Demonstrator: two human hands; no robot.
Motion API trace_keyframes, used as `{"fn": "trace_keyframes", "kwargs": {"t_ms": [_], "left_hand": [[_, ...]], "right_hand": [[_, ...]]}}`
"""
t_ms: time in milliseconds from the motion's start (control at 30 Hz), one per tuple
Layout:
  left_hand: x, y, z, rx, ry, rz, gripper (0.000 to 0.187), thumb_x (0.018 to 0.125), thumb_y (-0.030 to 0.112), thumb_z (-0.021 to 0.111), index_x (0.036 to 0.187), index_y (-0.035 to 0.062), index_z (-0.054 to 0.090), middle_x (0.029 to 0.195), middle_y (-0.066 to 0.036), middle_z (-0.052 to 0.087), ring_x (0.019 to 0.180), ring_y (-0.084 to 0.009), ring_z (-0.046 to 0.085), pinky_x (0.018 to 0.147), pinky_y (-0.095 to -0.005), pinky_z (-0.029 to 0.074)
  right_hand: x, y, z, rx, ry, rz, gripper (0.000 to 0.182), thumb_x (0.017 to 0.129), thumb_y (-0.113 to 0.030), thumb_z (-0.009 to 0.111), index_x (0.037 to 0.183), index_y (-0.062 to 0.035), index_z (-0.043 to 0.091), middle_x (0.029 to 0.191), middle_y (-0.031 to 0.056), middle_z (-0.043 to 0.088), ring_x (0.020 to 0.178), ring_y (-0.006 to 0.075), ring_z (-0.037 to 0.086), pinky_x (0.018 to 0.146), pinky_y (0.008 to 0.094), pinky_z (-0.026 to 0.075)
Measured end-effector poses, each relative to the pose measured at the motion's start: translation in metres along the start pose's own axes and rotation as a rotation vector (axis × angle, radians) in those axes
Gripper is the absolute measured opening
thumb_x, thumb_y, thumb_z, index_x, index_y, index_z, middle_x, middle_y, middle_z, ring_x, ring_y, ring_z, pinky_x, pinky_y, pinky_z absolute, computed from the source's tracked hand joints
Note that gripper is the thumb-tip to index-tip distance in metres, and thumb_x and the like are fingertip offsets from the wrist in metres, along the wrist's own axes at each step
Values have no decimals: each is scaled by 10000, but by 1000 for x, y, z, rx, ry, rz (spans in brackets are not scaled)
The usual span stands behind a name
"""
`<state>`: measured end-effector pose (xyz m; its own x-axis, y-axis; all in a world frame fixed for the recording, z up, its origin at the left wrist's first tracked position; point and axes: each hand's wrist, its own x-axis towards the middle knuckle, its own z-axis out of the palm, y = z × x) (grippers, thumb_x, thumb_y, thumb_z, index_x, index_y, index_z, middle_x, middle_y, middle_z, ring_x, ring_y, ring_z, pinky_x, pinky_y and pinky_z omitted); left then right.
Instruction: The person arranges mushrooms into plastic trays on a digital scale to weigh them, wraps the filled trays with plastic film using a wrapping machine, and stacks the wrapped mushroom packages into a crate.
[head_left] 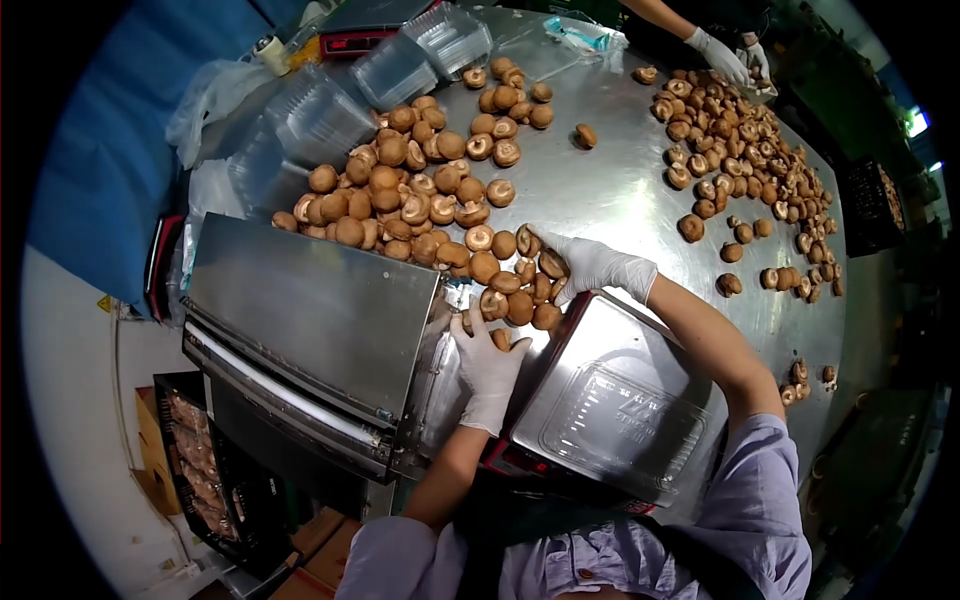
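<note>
Clearly the mushrooms, heaped on the steel table beside the scale, looked light, brittle-capped and best cupped by the cap. The right hand curled loosely over several; the left hand lay spread-fingered, grasping none.

Steel table, mushroom heaps, clear trays, scale

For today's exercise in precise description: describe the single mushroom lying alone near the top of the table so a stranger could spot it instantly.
Start at the round steel table. Between the big heap of mushrooms on the left and the scattered spread on the right lies a bare strip of metal. The lone mushroom sits there, touching no other.
</note>
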<state>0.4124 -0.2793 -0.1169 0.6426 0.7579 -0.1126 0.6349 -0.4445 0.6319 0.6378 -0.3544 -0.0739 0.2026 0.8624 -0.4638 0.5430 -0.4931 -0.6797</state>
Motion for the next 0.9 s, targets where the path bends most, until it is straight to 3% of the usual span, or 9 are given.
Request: {"fn": "trace_keyframes", "kwargs": {"t_ms": [133,267,333,400,500,567,700,833,900], "left_hand": [[1,14,-8,-44,-24,-75,1054,575,275,847,1410,70,238,1325,-225,265,1129,-398,440,931,-434,416],[0,22,-8,-119,0,-119,1049,590,192,843,1416,52,212,1335,-236,257,1105,-373,475,924,-409,437],[-7,19,-2,-382,60,-20,1033,590,132,843,1413,44,225,1299,-225,328,1134,-335,462,929,-383,438],[-9,22,3,-452,-52,-32,1034,605,38,823,1417,-2,184,1322,-215,338,1189,-280,430,947,-318,430],[9,25,10,-584,-37,-3,1093,619,43,821,1439,9,100,1377,-217,301,1236,-284,392,995,-311,386],[28,25,16,-607,-49,-118,1161,622,27,817,1451,36,5,1421,-213,253,1273,-281,352,1032,-314,349],[34,57,-18,-936,-218,-311,1218,594,-6,819,1454,60,-41,1432,-197,231,1290,-275,330,1060,-343,317],[36,19,8,-941,-198,-77,1189,615,-59,776,1463,114,-39,1436,-171,213,1280,-264,347,1042,-379,357],[38,27,-1,-1021,-225,-125,1184,619,-61,772,1463,115,-38,1433,-170,220,1275,-266,354,1029,-374,373]], "right_hand": [[-5,-15,-19,190,-94,43,1182,582,-98,826,1480,-168,61,1109,196,594,1025,293,586,864,339,470],[5,7,-11,288,-41,-116,1125,610,-71,804,1477,-144,90,1181,164,571,1101,252,549,934,309,442],[12,10,-3,333,-17,-175,1102,621,-47,792,1475,-137,101,1227,154,547,1134,235,525,957,301,431],[23,7,4,542,-36,-242,1103,617,-9,780,1476,-136,99,1277,163,511,1157,228,505,963,304,426],[33,-9,2,567,-69,-139,1114,620,40,755,1477,-132,64,1319,193,465,1163,223,495,928,301,455],[50,-3,6,435,-19,-175,1103,643,67,727,1477,-149,39,1299,192,473,1112,237,530,845,295,513],[44,-3,-3,581,-155,-97,1086,643,83,715,1477,-169,66,1299,181,472,1132,244,514,876,303,501],[24,-5,-6,555,-147,-169,1024,636,89,716,1465,-161,170,1381,141,405,1210,220,452,976,310,432],[24,-7,-3,579,-135,-171,1034,626,79,733,1464,-160,176,1393,149,390,1228,221,433,996,307,414]]}}
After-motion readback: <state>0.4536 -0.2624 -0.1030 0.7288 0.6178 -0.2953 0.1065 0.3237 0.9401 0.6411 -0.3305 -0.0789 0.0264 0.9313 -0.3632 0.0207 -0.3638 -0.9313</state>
